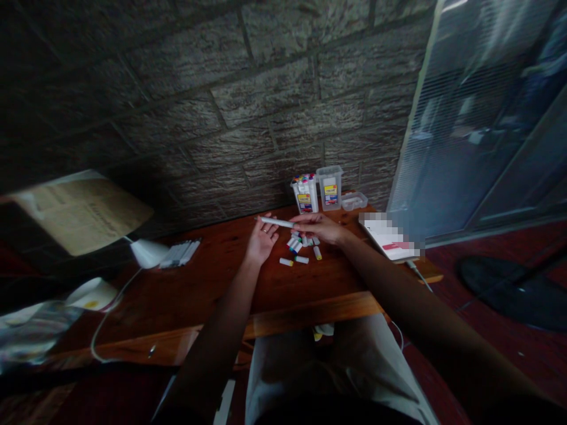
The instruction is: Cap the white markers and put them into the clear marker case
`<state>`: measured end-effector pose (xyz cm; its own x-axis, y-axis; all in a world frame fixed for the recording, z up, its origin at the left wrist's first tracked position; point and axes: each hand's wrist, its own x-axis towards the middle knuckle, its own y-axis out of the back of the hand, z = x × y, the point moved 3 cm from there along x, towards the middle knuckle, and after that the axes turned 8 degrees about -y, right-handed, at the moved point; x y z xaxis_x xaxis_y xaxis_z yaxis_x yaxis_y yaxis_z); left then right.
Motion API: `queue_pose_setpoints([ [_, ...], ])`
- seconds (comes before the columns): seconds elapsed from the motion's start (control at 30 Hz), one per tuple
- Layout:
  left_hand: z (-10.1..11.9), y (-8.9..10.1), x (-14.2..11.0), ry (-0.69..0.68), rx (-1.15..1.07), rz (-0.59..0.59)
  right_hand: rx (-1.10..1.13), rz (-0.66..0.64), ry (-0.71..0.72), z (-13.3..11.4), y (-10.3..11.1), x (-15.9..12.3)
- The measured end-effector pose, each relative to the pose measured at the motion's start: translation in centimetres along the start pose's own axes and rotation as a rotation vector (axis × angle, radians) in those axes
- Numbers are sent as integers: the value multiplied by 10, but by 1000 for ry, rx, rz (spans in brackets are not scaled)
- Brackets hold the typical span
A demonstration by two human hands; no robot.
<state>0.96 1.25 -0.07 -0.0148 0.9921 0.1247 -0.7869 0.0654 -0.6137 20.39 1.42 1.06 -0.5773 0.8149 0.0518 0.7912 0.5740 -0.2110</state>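
Note:
A white marker pen (278, 222) lies nearly level above the desk. The fingers of my right hand (318, 226) are closed in a pinch on its right end. My left hand (262, 241) is turned palm up with the fingers apart, and the pen's left end crosses its fingertips; I cannot tell how firmly they touch. Below and between the hands lies a loose heap of short white marker caps (302, 260) with coloured ends. To the left, several white marker pens (181, 254) lie side by side in a row.
Behind my hands stand a clear box packed with markers (305, 195), a second clear box (330, 189) and a clear lid (354, 201). A tablet-like white device (390, 239) with a cable is at right. A lamp (148, 252) and a white cup (91, 293) are at left.

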Motion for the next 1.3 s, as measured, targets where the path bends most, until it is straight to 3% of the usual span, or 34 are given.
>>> queue_pose_setpoints([
  [0.9, 3, 2, 1, -27, -10, 33, 75, -4, -16, 2, 5, 2],
  [1.3, 4, -2, -2, -15, -45, 65, 27, 85, 4, 5, 12, 4],
])
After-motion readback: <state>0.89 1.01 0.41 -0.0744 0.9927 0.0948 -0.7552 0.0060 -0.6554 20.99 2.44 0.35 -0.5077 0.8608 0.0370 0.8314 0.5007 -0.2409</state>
